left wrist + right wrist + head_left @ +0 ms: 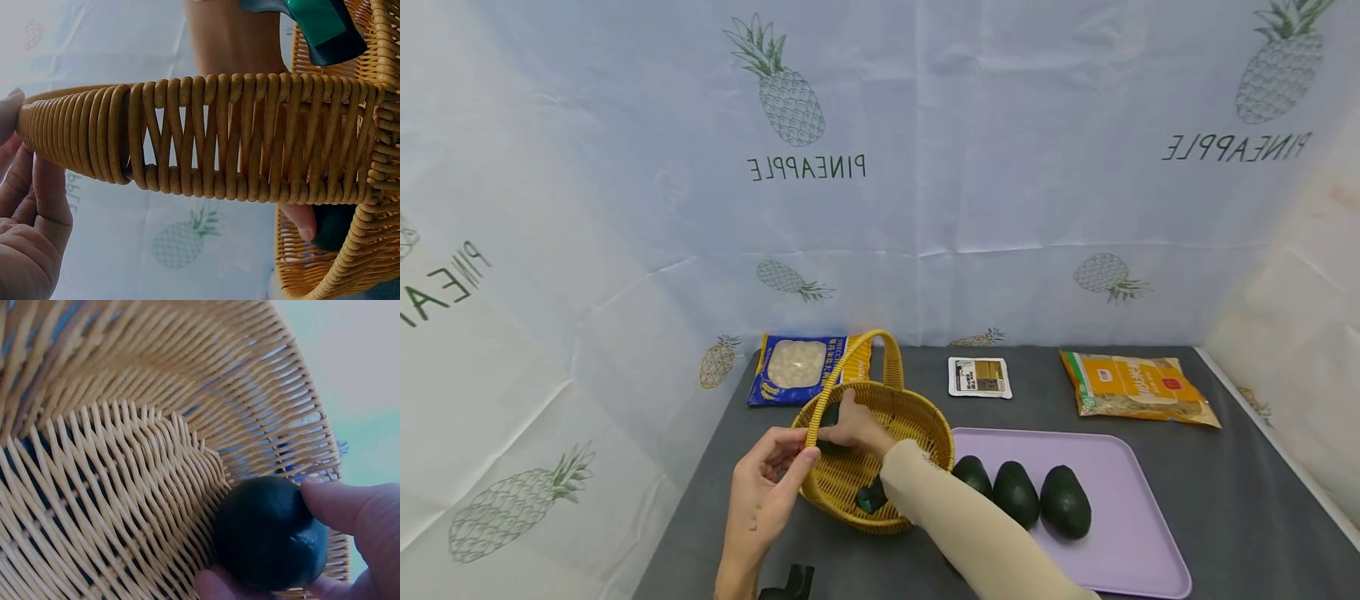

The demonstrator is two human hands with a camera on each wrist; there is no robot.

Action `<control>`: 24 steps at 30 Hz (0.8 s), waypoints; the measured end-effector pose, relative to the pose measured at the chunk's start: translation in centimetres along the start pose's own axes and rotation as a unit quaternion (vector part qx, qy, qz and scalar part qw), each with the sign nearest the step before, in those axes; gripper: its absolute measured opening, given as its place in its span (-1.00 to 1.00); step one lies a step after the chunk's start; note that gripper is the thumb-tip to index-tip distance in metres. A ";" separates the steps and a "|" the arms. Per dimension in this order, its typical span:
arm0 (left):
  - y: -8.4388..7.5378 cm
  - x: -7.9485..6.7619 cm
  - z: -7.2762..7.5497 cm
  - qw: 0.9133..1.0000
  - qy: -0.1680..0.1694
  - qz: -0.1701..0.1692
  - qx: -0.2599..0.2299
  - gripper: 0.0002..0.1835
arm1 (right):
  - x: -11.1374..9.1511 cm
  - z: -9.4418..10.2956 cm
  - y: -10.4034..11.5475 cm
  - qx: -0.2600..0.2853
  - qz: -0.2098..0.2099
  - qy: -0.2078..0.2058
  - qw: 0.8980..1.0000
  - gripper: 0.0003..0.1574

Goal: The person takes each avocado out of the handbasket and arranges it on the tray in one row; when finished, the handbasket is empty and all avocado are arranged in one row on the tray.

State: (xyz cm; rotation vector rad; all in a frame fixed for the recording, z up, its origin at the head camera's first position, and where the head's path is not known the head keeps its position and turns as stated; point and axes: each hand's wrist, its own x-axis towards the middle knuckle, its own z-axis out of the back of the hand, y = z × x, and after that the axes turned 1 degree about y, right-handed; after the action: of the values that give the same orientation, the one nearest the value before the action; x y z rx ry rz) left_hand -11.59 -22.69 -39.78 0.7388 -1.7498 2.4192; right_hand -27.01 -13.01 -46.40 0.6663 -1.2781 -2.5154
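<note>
A yellow wicker basket (934, 417) with a tall arched handle stands on the grey table. My left hand (767, 487) pinches the near side of that handle (250, 137) between thumb and fingers. Inside the basket, at its left wall, my right hand (859, 427) grips a dark green avocado (269, 531), thumb on one side and fingers on the other. The avocado is close to the woven bottom; whether it rests there I cannot tell. Three more avocados (1017, 493) lie in a row on a lilac tray (1120, 533) to the right, the leftmost partly behind my right sleeve.
Behind the basket lies a blue and orange food bag (793, 367). A small white packet (979, 377) is at the table's back middle, and an orange bag (1138, 387) at the back right. A pineapple-print curtain (1000, 200) encloses the table. A black object (793, 583) shows near the left forearm.
</note>
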 end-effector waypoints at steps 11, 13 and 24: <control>0.1 0.1 0.2 1.000 0.004 -0.004 -0.010 -0.80 | -0.1 -0.3 0.1 0.013 0.024 0.014 1.000 -0.14; 0.1 0.1 0.2 1.000 0.005 -0.005 -0.010 -0.80 | -0.2 -0.3 0.1 0.010 0.035 0.016 0.999 -0.16; 0.1 0.1 0.2 1.000 0.007 -0.011 -0.014 -0.81 | -0.4 -0.5 0.2 -0.004 0.068 0.013 0.998 -0.25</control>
State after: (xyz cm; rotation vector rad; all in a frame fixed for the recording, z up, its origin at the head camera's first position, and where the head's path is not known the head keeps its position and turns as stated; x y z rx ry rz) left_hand -11.61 -22.95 -39.76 0.7327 -1.7568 2.3745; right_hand -26.43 -13.26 -46.36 0.5876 -1.2605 -2.3937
